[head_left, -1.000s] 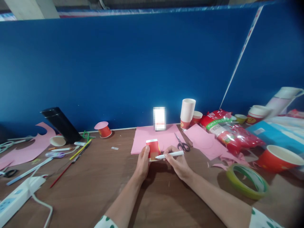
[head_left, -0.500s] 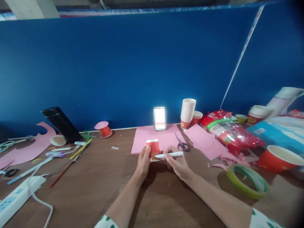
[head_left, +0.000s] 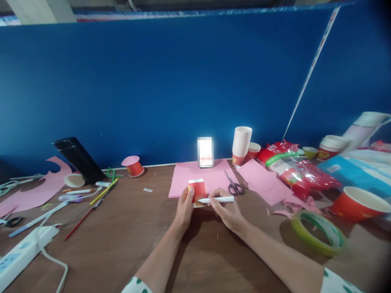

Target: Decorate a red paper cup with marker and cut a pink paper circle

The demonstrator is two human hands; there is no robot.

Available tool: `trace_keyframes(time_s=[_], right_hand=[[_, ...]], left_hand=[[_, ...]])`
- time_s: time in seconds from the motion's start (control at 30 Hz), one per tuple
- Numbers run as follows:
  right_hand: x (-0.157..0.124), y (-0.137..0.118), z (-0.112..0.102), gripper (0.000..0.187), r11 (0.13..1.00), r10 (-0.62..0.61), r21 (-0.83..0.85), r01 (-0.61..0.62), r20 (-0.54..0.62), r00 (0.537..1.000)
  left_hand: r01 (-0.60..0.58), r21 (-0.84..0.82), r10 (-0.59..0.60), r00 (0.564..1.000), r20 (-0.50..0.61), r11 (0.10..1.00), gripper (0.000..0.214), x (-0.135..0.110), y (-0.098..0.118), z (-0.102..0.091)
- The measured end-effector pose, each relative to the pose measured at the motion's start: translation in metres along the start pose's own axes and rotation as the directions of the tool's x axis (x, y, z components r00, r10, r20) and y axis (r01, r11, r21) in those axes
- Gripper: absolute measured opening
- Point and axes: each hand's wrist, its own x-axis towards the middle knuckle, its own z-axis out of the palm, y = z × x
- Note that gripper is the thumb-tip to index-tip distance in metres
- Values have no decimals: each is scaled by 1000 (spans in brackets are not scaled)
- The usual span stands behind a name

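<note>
My left hand (head_left: 184, 207) is closed around the left side of a red paper cup (head_left: 199, 190), its white end facing away from me. In my right hand (head_left: 226, 209) a white marker pen (head_left: 221, 199) is pinched, its tip on or very close to the cup's side; I cannot tell if it touches. Pink paper sheets (head_left: 183, 179) lie flat just beyond both hands. On their right corner rest black-handled scissors (head_left: 236, 187).
To the right are stacked white cups (head_left: 242, 140), a red plastic bag of cups (head_left: 288, 165), a roll of tape (head_left: 317, 234) and a red cup (head_left: 360, 205). Leftward stand a pink-topped cup (head_left: 133, 167), a black cylinder (head_left: 81, 160), brushes (head_left: 91, 219) and a power strip (head_left: 27, 248).
The marker pen and my right hand have shifted very slightly left along the cup. My left hand and the cup stay in place.
</note>
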Motion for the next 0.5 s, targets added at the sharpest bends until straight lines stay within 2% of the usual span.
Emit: trace_keyframes(time_s=[0.17,0.5], right_hand=[[-1,0,-1,16,1000,-7,15,7,23,1000],[5,11,-4,21,997,32,81,-21,-128,991]], left_hand=[[10,-16,-11,1000,-11,1000,35,0,-1,-1],[-16,-8,15,995,-96,1000,45,1,-4,-1]])
